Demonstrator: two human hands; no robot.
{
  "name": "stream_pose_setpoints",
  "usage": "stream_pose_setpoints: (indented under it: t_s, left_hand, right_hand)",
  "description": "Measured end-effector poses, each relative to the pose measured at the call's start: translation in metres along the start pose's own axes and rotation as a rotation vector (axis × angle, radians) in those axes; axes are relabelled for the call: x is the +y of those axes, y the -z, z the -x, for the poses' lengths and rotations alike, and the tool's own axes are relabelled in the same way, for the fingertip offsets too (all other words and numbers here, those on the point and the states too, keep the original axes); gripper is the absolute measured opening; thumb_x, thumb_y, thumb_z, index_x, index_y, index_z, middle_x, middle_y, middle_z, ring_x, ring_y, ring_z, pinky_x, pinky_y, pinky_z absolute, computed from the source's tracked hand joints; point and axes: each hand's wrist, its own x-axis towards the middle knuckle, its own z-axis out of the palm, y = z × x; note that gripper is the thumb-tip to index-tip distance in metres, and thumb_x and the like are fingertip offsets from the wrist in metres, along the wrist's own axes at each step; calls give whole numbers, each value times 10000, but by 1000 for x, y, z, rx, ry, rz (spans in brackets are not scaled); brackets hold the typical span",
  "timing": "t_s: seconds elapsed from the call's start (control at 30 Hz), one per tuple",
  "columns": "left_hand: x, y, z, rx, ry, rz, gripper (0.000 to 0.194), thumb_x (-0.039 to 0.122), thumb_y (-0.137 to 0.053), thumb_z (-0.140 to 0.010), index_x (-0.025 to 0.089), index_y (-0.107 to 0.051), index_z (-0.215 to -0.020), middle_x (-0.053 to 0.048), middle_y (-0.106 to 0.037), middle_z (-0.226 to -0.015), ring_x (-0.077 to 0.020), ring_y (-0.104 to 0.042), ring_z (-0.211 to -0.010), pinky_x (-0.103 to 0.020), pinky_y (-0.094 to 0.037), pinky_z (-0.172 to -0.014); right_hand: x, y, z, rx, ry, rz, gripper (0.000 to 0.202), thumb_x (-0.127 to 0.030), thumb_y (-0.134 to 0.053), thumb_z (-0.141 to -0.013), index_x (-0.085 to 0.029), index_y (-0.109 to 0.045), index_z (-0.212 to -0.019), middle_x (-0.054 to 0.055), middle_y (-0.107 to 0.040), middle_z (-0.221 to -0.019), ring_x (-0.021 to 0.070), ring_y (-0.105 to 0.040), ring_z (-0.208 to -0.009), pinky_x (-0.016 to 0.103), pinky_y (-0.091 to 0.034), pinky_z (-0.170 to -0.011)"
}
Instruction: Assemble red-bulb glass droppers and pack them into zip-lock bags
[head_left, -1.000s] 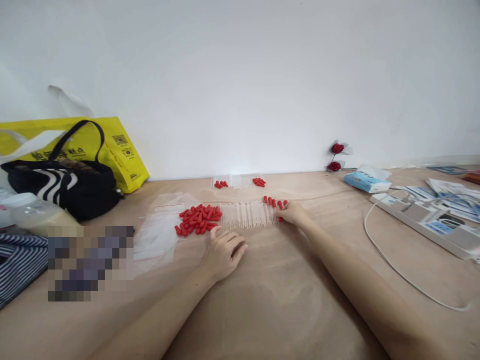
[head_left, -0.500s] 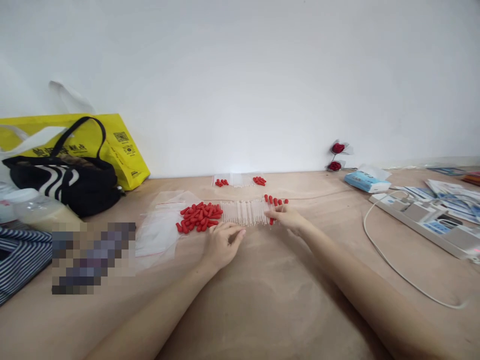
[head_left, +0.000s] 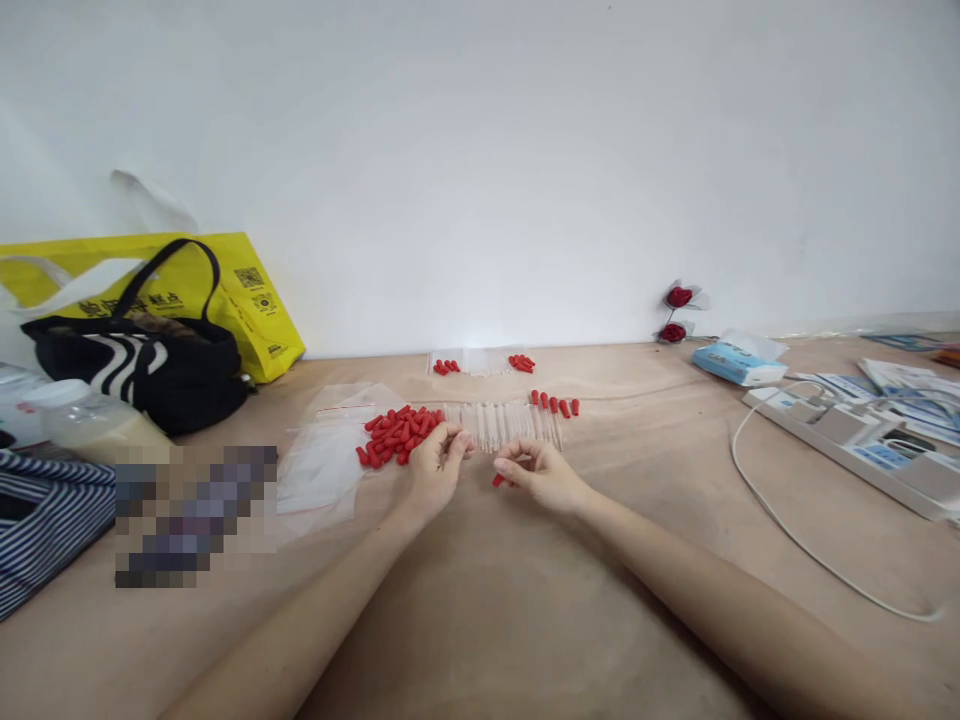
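My right hand (head_left: pixel 544 478) is closed in a pinch on a small red rubber piece (head_left: pixel 498 480), just in front of a row of thin clear tubes (head_left: pixel 499 425). To its left, my left hand (head_left: pixel 439 465) has thumb and fingers pressed together; whatever it may hold is too small to make out. A pile of red rubber pieces (head_left: pixel 394 432) lies beside the left end of the tubes, partly behind my left hand. Several red pieces (head_left: pixel 553 403) form a short slanting line behind the right end of the tubes.
Clear plastic bags (head_left: pixel 322 460) lie left of the pile, and a filled bag (head_left: pixel 484 361) sits by the wall. Farther left are a yellow bag (head_left: pixel 262 310), a black bag (head_left: pixel 187 370) and a jar (head_left: pixel 105 430). At right are tissues (head_left: pixel 735 362), a power strip (head_left: pixel 847 440) and its cable.
My right hand has moved left and nearer from the right end of the tubes, carrying a red piece. My left hand has lifted slightly, its thumb and fingers now closer together.
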Motion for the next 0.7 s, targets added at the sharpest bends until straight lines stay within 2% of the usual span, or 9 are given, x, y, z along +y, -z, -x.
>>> stream_pose_setpoints:
  t_s: [0.1, 0.2, 0.27, 0.33, 0.4, 0.5, 0.6, 0.7]
  left_hand:
    - [-8, 3, 2, 11, -188, -259, 191, 317, -433, -838, 180, -566, -824, -20, -644, -760, -157, -590, -720, -294, -431, -697]
    - [-13, 1, 9, -30, -355, -417, 193, 294, -428, -854, 199, -596, -846, -21, -663, -790, -160, -581, -758, -333, -379, -779]
    - [-14, 0, 12, -60, -401, -458, 190, 281, -429, -860, 210, -606, -862, -13, -671, -784, -149, -582, -745, -340, -355, -802]
    - [-15, -1, 14, -66, -415, -477, 187, 275, -435, -860, 218, -613, -873, -9, -676, -790, -141, -585, -737, -340, -343, -811]
    - [-15, -1, 14, -61, -424, -490, 180, 278, -448, -856, 226, -619, -879, -7, -679, -792, -139, -585, -738, -342, -338, -810]
    - [-17, 0, 13, -56, -436, -505, 171, 282, -463, -849, 234, -625, -880, -3, -676, -780, -137, -581, -734, -343, -335, -810]
    - [-18, 1, 13, -48, -455, -511, 173, 279, -461, -852, 233, -624, -885, 1, -670, -758, -130, -576, -712, -341, -332, -816]
    - [-18, 1, 14, -42, -486, -510, 176, 269, -455, -857, 231, -622, -901, 7, -663, -738, -121, -572, -685, -341, -326, -829]
  right_hand:
    - [5, 15, 3, 56, 16, -74, 341, -428, -714, -563, -174, -519, -679, -25, -581, -603, 87, -534, -549, 221, -415, -561]
    - [14, 25, 3, 77, 27, -35, 403, -408, -717, -569, -181, -567, -867, -1, -606, -692, 112, -562, -600, 255, -437, -593]
    - [20, 26, 2, 82, 104, 73, 409, -407, -701, -594, -183, -602, -921, 52, -609, -859, 147, -584, -742, 296, -454, -683]
    - [23, 25, 2, 84, 206, 198, 303, -392, -673, -638, -187, -650, -860, 84, -564, -1014, 179, -555, -919, 327, -432, -800]
    - [25, 23, 2, 86, 272, 275, 219, -371, -636, -689, -200, -669, -822, 81, -547, -1046, 187, -519, -998, 340, -401, -865]
    - [26, 21, 2, 64, 285, 256, 212, -373, -607, -718, -213, -659, -847, 57, -590, -938, 169, -549, -902, 328, -419, -822]
    - [28, 19, 2, 21, 225, 150, 255, -409, -599, -713, -203, -641, -856, 33, -626, -824, 149, -563, -755, 303, -436, -729]
    - [28, 18, 2, 20, 182, 79, 275, -427, -609, -696, -197, -630, -845, 23, -634, -795, 138, -555, -709, 289, -428, -698]
